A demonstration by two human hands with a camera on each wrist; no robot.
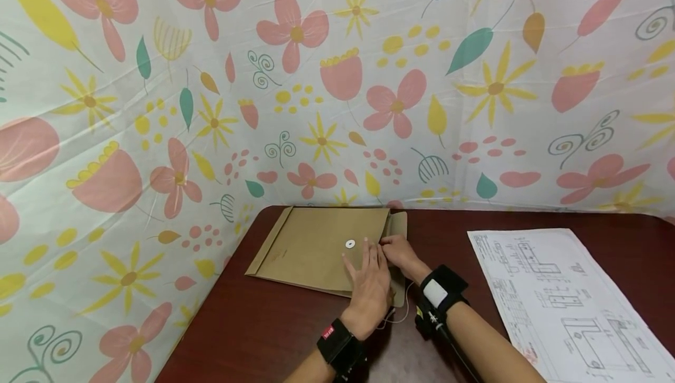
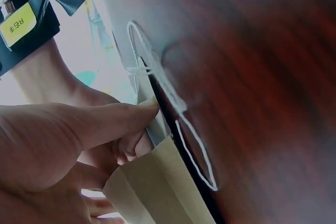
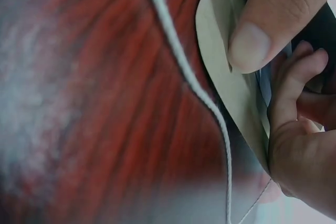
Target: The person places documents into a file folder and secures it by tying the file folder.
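The brown string-tie envelope [image 1: 321, 248] lies flat at the far edge of the dark red table [image 1: 253, 324], against the flowered cloth backdrop [image 1: 158, 108], with its flap [image 1: 398, 226] folded out to the right. Your left hand [image 1: 369, 283] lies on the envelope's right end with fingers spread and flat, pressing it down just below the white paper washer [image 1: 350, 244]. Your right hand [image 1: 402, 254] sits at the mouth, and your right wrist view shows its thumb [image 3: 262, 19] pinching the paper edge there. The white closure string [image 2: 173, 114] trails loose on the table below the envelope, wound round nothing.

As I read it, you are at the opening step: the string is off, the flap is back, and you are parting the mouth. Whether anything is inside cannot be seen. The printed technical drawing [image 1: 559, 295] lies well apart to your right, untouched.

The next move calls for keeping your left palm firm so the envelope does not slide on the smooth table while your right fingers widen the mouth. Lift only the top layer, or both walls will come up together. Mind the string too; it lies near your wrists and could catch.
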